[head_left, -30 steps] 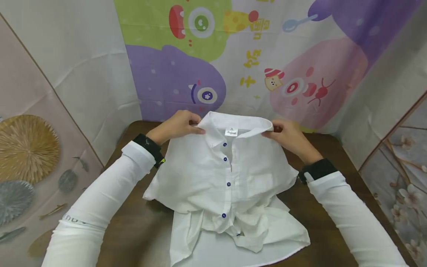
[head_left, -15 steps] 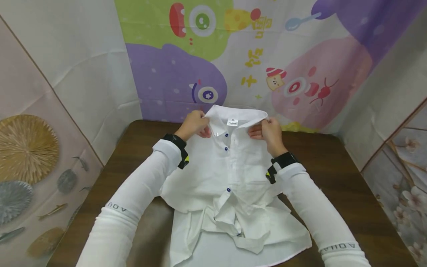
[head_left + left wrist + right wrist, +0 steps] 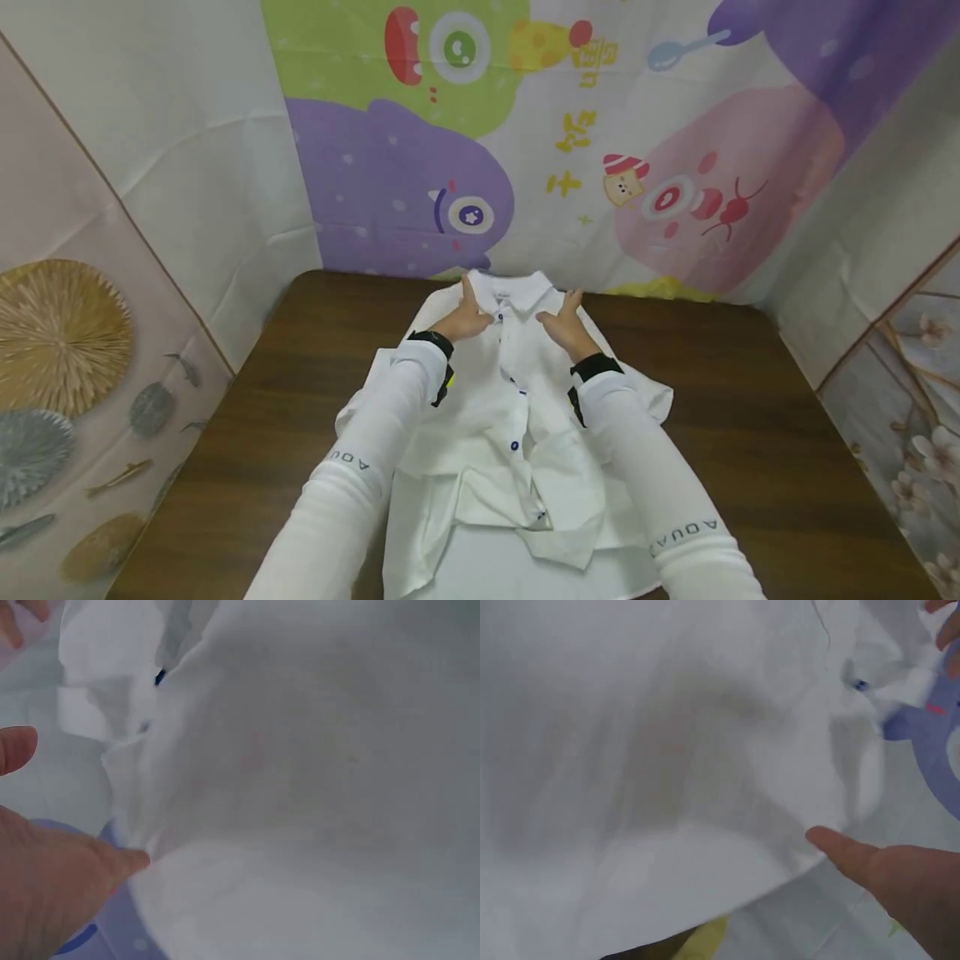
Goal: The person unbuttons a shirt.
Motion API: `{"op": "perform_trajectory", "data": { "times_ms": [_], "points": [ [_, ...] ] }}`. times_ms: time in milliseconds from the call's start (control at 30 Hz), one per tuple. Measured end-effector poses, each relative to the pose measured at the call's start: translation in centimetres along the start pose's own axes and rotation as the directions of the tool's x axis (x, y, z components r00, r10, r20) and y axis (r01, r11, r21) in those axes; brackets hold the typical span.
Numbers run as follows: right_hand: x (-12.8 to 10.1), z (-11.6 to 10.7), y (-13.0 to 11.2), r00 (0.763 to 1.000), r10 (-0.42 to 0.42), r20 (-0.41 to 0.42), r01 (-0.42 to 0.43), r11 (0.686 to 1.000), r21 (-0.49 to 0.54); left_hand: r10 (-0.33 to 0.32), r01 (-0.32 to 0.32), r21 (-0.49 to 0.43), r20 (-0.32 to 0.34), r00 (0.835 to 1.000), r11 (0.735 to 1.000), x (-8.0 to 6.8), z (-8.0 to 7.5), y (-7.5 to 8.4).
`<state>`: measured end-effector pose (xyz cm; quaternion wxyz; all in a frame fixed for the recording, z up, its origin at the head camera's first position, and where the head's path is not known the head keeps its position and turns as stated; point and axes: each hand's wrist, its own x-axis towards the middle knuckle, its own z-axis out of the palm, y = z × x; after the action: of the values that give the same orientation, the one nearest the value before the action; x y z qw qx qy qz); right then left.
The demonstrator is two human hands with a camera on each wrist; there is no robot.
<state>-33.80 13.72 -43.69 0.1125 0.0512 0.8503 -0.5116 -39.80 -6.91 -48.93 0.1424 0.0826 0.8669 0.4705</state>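
A white button-up shirt point(image 3: 472, 417) with blue buttons lies front up, its collar point(image 3: 525, 292) toward the back of the table. My left hand point(image 3: 467, 318) is at the shirt's left shoulder, beside the collar. In the left wrist view a straight finger point(image 3: 127, 859) touches the white cloth, with the thumb apart from it. On the other side of the collar, my right hand point(image 3: 567, 327) is at the right shoulder with its fingers spread. The right wrist view shows one straight digit point(image 3: 840, 847) against the fabric. The lower front of the shirt is bunched in folds.
The dark wooden table point(image 3: 750, 433) extends on both sides of the shirt. A cartoon-printed curtain point(image 3: 555, 225) hangs right behind its back edge. Patterned cloth panels point(image 3: 67, 350) stand at the left and right sides.
Both hands have moved closer together and slightly down from the collar edges they held. The collar has dropped and folded over onto the table, and the shoulders and sleeves have spread flatter.
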Motion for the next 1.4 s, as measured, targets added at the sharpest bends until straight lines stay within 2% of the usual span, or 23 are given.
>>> {"op": "perform_trajectory", "data": {
  "times_ms": [33,67,133,167,233,300,333,400,467,567,667,733,833,967,1033,1067,1100,1167,1267,1333,1400],
  "points": [
    [-1.1,0.0,-0.4,1.000,-0.008,0.019,0.008,1.000,-0.028,-0.016,0.016,0.028,0.030,0.999,0.999,-1.0,0.1,0.5],
    [-1.4,-0.1,-0.2,0.999,-0.029,0.035,0.031,0.998,-0.051,-0.047,0.042,0.098,0.049,0.998,0.994,-2.2,0.1,1.2],
    [-2.3,-0.5,0.3,0.996,-0.063,0.060,0.070,0.990,-0.120,-0.100,0.086,0.259,0.041,0.994,0.962,-5.3,-0.1,3.2],
    [-2.5,-0.9,0.6,0.994,-0.070,0.078,0.082,0.984,-0.157,-0.125,0.104,0.343,0.039,0.991,0.934,-5.7,-0.1,3.0],
    [-3.1,-1.7,1.4,0.992,-0.067,0.107,0.090,0.970,-0.224,-0.144,0.111,0.484,0.030,0.989,0.868,-7.5,-0.1,3.2],
    [-3.5,-2.6,2.4,0.992,-0.047,0.119,0.081,0.950,-0.301,-0.139,0.114,0.567,0.002,0.990,0.816,-8.9,-0.1,2.7],
    [-3.6,-3.2,2.9,0.993,-0.034,0.111,0.071,0.935,-0.347,-0.131,0.120,0.587,-0.024,0.991,0.801,-9.5,-0.1,2.3],
    [-4.0,-4.5,4.1,0.997,-0.001,0.078,0.034,0.907,-0.420,-0.095,0.129,0.604,-0.088,0.992,0.787,-10.6,-0.5,1.1],
    [-4.5,-6.0,5.3,0.998,0.030,0.048,-0.004,0.882,-0.471,-0.054,0.140,0.584,-0.161,0.985,0.799,-11.6,-1.3,-0.3],
    [-5.2,-8.2,7.4,0.998,0.056,0.030,-0.034,0.868,-0.496,-0.029,0.144,0.478,-0.242,0.970,0.867,-13.2,-3.0,-2.3],
    [-5.9,-9.9,9.8,0.999,0.030,0.031,-0.011,0.863,-0.506,-0.052,0.138,0.335,-0.253,0.966,0.932,-14.7,-4.7,-4.3],
    [-6.1,-10.7,11.4,0.999,-0.006,0.035,0.024,0.858,-0.512,-0.068,0.128,0.281,-0.212,0.975,0.951,-15.5,-5.6,-5.6],
    [-6.2,-11.0,13.2,0.998,-0.048,0.044,0.064,0.851,-0.522,-0.092,0.109,0.207,-0.090,0.992,0.972,-16.1,-6.3,-7.2],
    [-6.1,-10.5,14.5,0.998,-0.061,0.009,0.056,0.845,-0.531,-0.064,0.054,0.179,0.049,0.997,0.982,-16.1,-6.2,-7.8],
    [-6.2,-10.2,14.8,0.997,-0.065,-0.039,0.035,0.851,-0.524,-0.034,0.009,0.266,0.088,0.996,0.964,-16.0,-6.0,-7.7],
    [-6.2,-10.2,15.0,0.995,-0.077,-0.068,0.030,0.853,-0.521,-0.031,-0.008,0.332,0.112,0.993,0.943,-15.9,-5.8,-7.5],
    [-6.3,-10.2,15.1,0.992,-0.089,-0.094,0.028,0.854,-0.519,-0.036,-0.019,0.392,0.132,0.991,0.920,-15.8,-5.7,-7.2],
    [-6.6,-10.4,15.2,0.983,-0.120,-0.136,0.034,0.857,-0.515,-0.082,0.007,0.480,0.135,0.987,0.877,-15.8,-5.5,-6.9],
    [-7.0,-11.1,15.3,0.971,-0.151,-0.184,0.038,0.861,-0.508,-0.160,0.084,0.576,0.082,0.984,0.813,-15.9,-5.5,-6.7],
    [-7.4,-11.6,15.1,0.969,-0.150,-0.196,0.035,0.869,-0.493,-0.176,0.127,0.608,0.022,0.984,0.783,-15.9,-5.7,-7.3],
    [-7.7,-12.1,15.0,0.968,-0.140,-0.210,0.025,0.881,-0.473,-0.165,0.138,0.640,-0.018,0.986,0.756,-15.9,-5.9,-7.8]
  ]
}}
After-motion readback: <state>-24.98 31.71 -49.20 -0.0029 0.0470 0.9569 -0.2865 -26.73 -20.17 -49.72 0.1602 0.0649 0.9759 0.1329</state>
